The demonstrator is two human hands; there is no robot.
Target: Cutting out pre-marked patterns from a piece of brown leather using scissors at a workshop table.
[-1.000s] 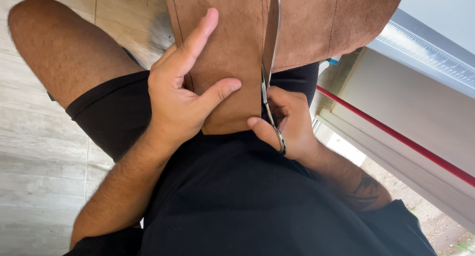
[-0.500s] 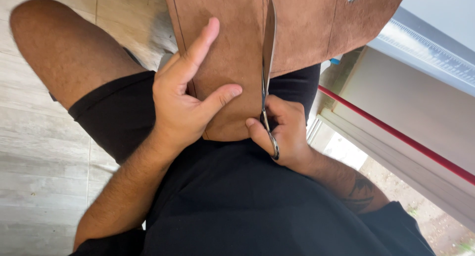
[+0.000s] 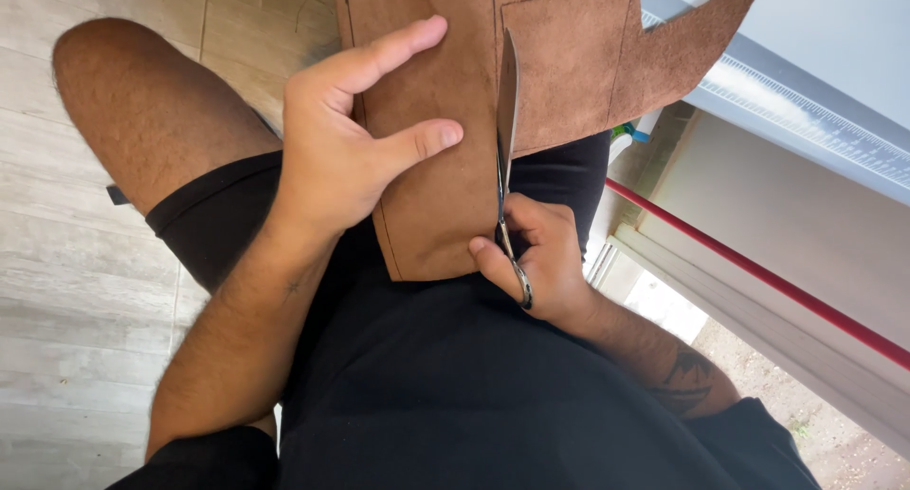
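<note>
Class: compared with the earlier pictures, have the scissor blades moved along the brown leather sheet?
Yes. The scissors in the right hand have advanced up the leather sheet, away from its lower edge beside the drawn line.

Illumination: bright, even daylight, strongest to the right of the hands. Shadows soft. No glare. Focus sharp throughout; slight wide-angle stretch at edges.

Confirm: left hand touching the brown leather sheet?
Touching. The head view shows the left hand lying on the brown leather sheet, thumb and forefinger spread flat on its surface, no gap visible.
</note>
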